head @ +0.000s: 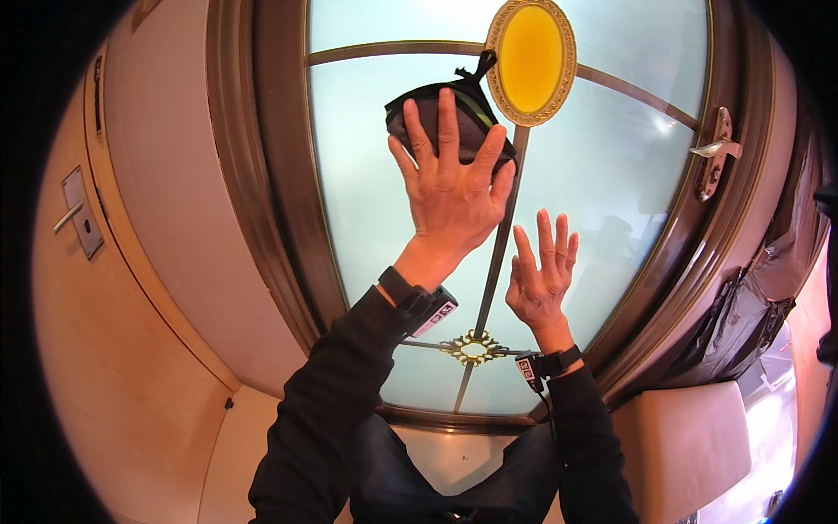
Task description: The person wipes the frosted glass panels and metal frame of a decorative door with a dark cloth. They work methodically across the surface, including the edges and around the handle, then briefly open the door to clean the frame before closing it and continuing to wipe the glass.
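My left hand is spread, fingers up, over a dark fabric pouch with a green trim line and a black cord loop. The pouch lies beyond the palm, against or just before the frosted glass door; whether it touches the glass I cannot tell. My right hand is lower and to the right, raised with fingers apart and holding nothing. Each wrist wears a black strap with a small boxy device. A yellow oval panel in an ornate frame sits on the door, right of the pouch.
A metal door handle is on the right side of the glass door's brown frame. At the left stands a wooden door with a lever handle. Black plastic sheeting hangs at the right above a beige padded seat.
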`<action>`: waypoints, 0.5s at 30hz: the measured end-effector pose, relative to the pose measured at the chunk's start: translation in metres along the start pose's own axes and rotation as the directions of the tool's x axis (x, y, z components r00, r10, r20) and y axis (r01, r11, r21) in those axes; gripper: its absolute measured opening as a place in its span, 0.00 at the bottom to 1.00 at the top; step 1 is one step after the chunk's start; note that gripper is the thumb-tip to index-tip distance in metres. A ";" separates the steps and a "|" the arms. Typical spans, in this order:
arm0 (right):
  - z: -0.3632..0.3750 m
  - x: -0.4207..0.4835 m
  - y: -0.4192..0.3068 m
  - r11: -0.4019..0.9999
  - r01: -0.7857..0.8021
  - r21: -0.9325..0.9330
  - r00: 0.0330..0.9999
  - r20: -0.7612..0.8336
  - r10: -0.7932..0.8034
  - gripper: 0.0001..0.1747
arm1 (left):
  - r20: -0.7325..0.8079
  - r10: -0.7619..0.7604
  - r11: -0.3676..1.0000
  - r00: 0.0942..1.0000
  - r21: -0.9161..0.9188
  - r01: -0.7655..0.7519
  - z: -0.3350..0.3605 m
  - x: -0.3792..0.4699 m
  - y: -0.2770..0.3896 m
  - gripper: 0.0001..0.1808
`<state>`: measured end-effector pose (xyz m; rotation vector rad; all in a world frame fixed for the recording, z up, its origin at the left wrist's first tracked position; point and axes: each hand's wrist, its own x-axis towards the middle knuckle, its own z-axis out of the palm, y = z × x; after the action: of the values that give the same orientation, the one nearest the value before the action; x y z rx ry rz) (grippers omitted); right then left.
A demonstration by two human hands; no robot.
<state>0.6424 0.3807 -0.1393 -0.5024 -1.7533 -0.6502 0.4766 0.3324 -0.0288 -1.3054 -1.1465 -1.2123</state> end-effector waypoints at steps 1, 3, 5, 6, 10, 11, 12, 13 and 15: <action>0.000 0.000 0.000 1.000 -0.004 0.015 1.000 -0.001 0.004 0.33 | -0.005 -0.009 1.000 1.000 0.009 0.009 0.002 0.000 -0.001 0.22; 0.001 -0.001 -0.002 0.999 -0.036 0.005 0.999 -0.001 0.036 0.29 | -0.020 -0.020 0.999 1.000 -0.025 0.019 0.005 -0.013 -0.005 0.19; 0.001 -0.001 -0.002 0.999 -0.045 0.009 0.999 0.009 0.045 0.30 | 0.059 -0.046 0.997 0.997 -0.053 0.049 0.004 -0.046 -0.006 0.17; 0.000 -0.001 -0.003 0.999 -0.033 0.020 0.999 -0.009 0.033 0.30 | 0.070 -0.035 0.997 0.997 -0.059 0.039 0.000 -0.068 -0.006 0.17; 0.001 0.000 -0.003 1.000 -0.006 0.012 1.000 0.005 0.006 0.31 | 0.188 -0.094 0.993 0.978 -0.046 0.105 -0.031 -0.146 -0.005 0.18; 0.001 0.000 -0.003 1.000 -0.003 0.006 1.000 0.003 0.003 0.31 | 0.146 -0.048 0.998 0.988 -0.030 0.053 -0.038 -0.151 -0.009 0.20; 0.001 0.000 -0.004 1.000 -0.001 0.004 1.000 -0.001 0.001 0.31 | 0.123 0.006 1.000 0.992 -0.019 -0.004 -0.040 -0.147 -0.014 0.24; 0.001 0.000 -0.004 1.000 0.003 0.002 1.000 -0.007 -0.003 0.31 | 0.159 -0.014 1.000 0.987 0.002 0.014 -0.040 -0.137 -0.019 0.27; 0.001 0.001 -0.005 1.000 0.005 -0.005 1.000 -0.012 -0.005 0.32 | 0.238 -0.108 0.994 0.965 0.013 0.108 -0.035 -0.096 -0.036 0.29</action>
<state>0.6380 0.3777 -0.1395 -0.4967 -1.7421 -0.6594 0.4325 0.2982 -0.1216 -1.4328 -1.4054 -1.1545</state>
